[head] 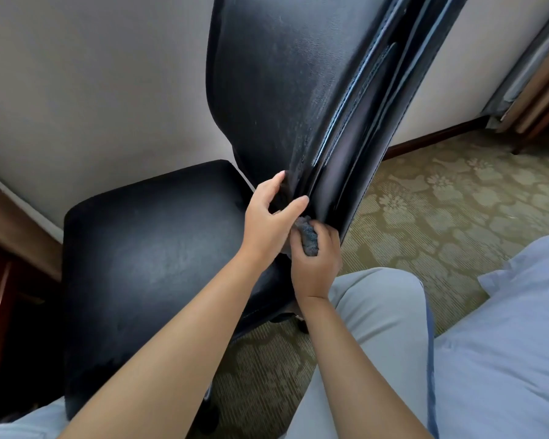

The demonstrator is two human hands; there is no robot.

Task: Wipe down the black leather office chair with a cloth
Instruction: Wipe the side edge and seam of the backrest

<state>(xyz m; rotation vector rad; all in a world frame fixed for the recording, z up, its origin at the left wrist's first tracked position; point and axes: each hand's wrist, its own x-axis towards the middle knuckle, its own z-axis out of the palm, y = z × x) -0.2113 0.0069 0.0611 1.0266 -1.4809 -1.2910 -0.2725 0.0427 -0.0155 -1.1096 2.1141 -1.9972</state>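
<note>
Looks like a hotel room or a furnished office — pale green floral-patterned carpet (450,198) underfoot, plain off-white wall (92,90) with a dark wood baseboard (438,136), and reddish-brown wooden furniture (0,280) at the left edge. A black leather office chair (152,248) stands by the wall — a desk corner, it seems.

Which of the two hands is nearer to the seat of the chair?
The left hand. It is at the base of the backrest, just above the rear edge of the seat. The right hand, holding the cloth, is beside it, farther from the seat.
</note>
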